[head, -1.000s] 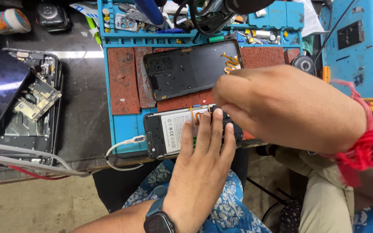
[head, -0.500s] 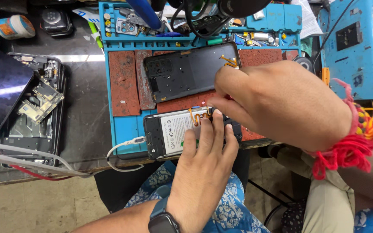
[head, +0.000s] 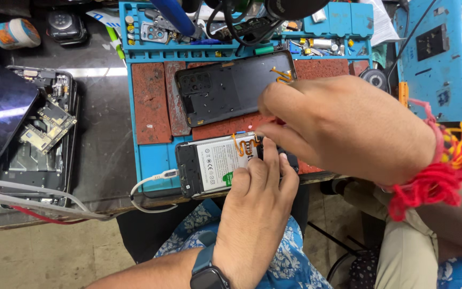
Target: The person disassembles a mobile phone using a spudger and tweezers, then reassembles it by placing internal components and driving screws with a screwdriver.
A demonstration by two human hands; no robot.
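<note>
While flat left hand (head: 258, 208) steadies rectangular opened phone (head: 215, 166)

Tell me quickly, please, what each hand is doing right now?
Left hand: open, fingers flat on the opened phone.
Right hand: fingers pinched together over the phone; what they grip cannot be told.

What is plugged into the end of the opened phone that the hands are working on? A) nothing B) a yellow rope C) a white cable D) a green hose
C: a white cable runs into the left end of the opened phone, which the left hand presses down on while the right hand works above it.
</note>
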